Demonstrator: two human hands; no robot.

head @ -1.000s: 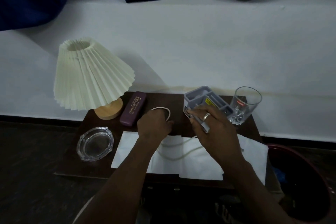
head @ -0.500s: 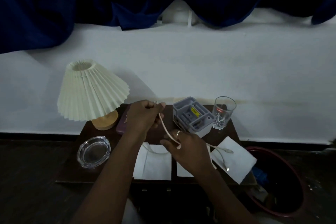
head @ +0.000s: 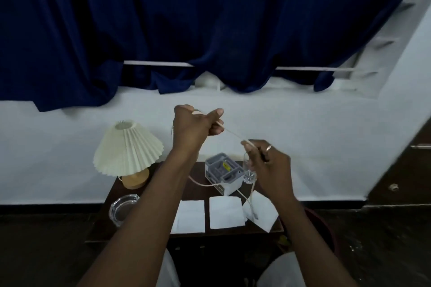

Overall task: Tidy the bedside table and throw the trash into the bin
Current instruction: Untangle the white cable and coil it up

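Two hands are raised above the bedside table (head: 198, 190), with one pale cable (head: 233, 134) stretched between them. The left hand (head: 194, 127) is higher and further left, fist closed around one part of the cable. The right hand (head: 268, 161), wearing a ring, is lower and to the right, fingers pinched on the cable. From the right hand the cable hangs down to a small plug end over the right-hand napkin; another loop of it trails across the table top just left of the organizer.

On the dark wooden table stand one lamp (head: 127, 149) with a pleated cream shade at the far left, one clear glass ashtray (head: 122, 208) at the near left, one grey desk organizer (head: 222, 172) at the far middle and one drinking glass (head: 249, 173) just right of it, partly hidden by the right hand. Three white napkins (head: 225, 212) lie in a row along the near edge.

The organizer has several compartments; one holds something with a yellow label, the rest cannot be made out. The ashtray looks empty. A dark red bin (head: 326, 228) stands on the floor just right of the table; its contents are too dark to tell.
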